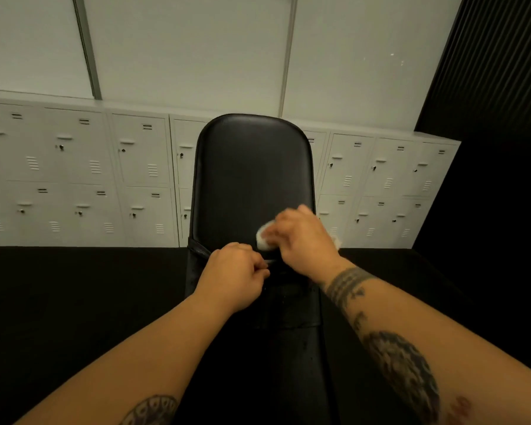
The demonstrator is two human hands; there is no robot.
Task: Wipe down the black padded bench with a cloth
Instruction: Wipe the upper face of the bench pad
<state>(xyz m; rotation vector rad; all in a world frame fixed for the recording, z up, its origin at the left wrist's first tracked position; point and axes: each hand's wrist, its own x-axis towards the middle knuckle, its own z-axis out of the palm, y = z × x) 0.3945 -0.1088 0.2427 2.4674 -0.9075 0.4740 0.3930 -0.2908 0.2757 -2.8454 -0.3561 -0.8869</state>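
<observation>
The black padded bench (252,167) runs away from me, its backrest raised toward the lockers and its seat part below my arms. My right hand (304,237) grips a small white cloth (264,239) and presses it on the lower end of the backrest, near the gap between the pads. A bit of the cloth also shows behind my right wrist. My left hand (236,274) lies curled at the left side of that gap, its fingers pinching something thin and dark that I cannot make out.
A row of white lockers (83,179) stands behind the bench under a white panelled wall. The floor (74,302) on both sides is black. A dark ribbed wall (497,72) closes the right side.
</observation>
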